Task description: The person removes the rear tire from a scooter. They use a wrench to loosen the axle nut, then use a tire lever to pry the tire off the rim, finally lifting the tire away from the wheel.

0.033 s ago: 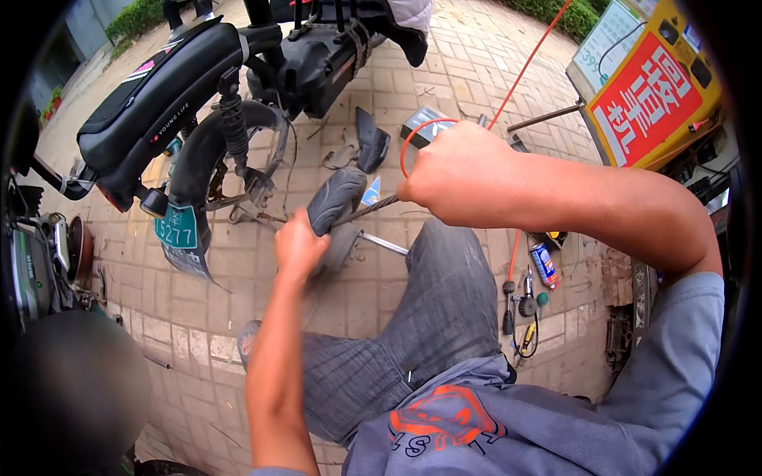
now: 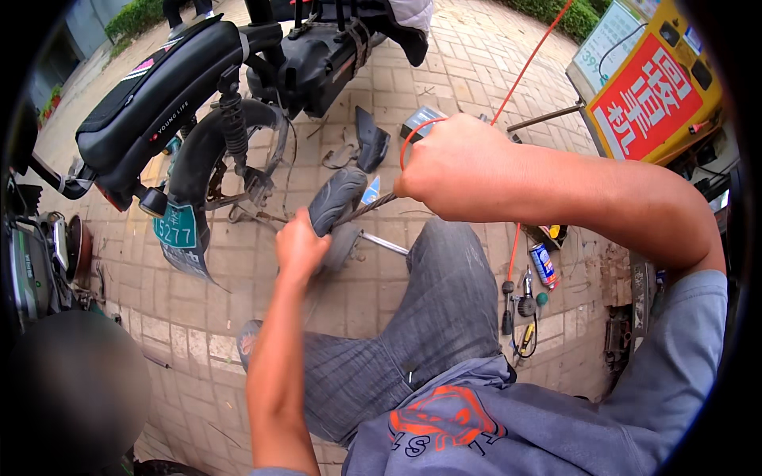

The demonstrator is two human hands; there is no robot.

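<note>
My left hand (image 2: 302,242) grips the black tyre (image 2: 329,202), which is on a small wheel held upright above the paving. My right hand (image 2: 444,163) is closed on a dark ridged metal bar (image 2: 373,205) that reaches down to the tyre. A red hose (image 2: 415,128) loops behind my right fist. A silver bar (image 2: 383,242) extends beside the wheel toward my bent knee. Behind the tyre lies a loose black plastic part (image 2: 371,143), near a small box (image 2: 418,117).
A black electric two-wheeler (image 2: 143,143) stands front-left, another vehicle (image 2: 40,254) left. A yellow-framed sign (image 2: 651,87) is right. A spray can (image 2: 543,264) and tools (image 2: 524,305) lie by my right leg. A person's legs (image 2: 176,14) show behind.
My right hand and forearm have shifted very slightly up, along with the bar. My left hand and the tyre look nearly still.
</note>
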